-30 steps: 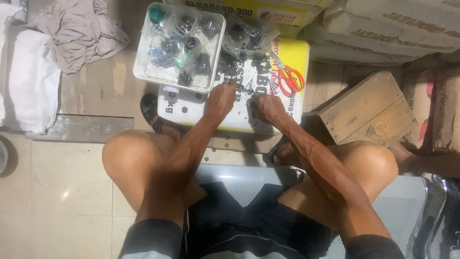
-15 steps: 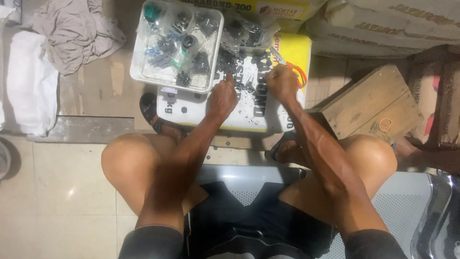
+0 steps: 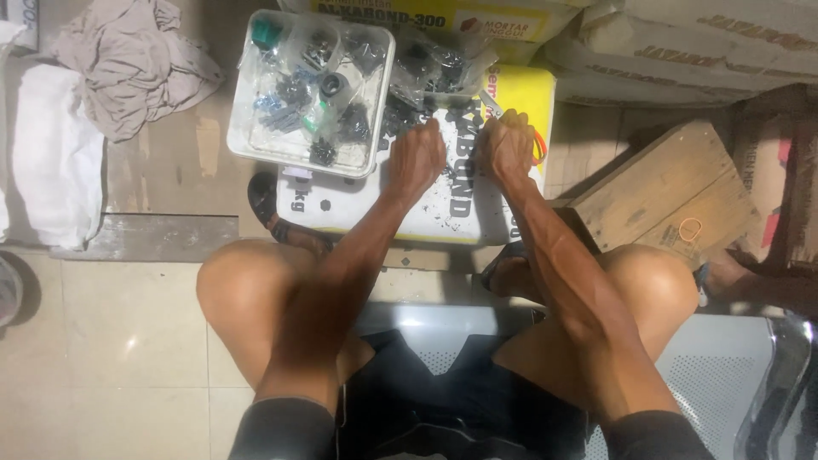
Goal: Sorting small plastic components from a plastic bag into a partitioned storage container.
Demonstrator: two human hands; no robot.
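One head-worn camera looks steeply down past the person's knees, fairly close, onto the white-and-yellow sack point(image 3: 375, 204) on the floor.

Crumpled beige cloth point(image 3: 128, 64) beside white folded fabric point(image 3: 53, 162); wooden crate point(image 3: 660, 192) at right.

A white and yellow sack point(image 3: 426, 200) lies flat in the middle, printed with large dark lettering; it serves as the landmark here. Its yellow band runs along the far right edge and along the near edge. Just behind the sack, at the top of the view, lies a yellow carton or bag point(image 3: 443, 17) with a white label panel point(image 3: 490, 24) on it. To the right of that, behind the sack, pale beige paper sacks point(image 3: 682, 43) are stacked, printed in brown. Against the sack's far edge lie clear plastic bags point(image 3: 434, 64), apparently holding small dark parts.
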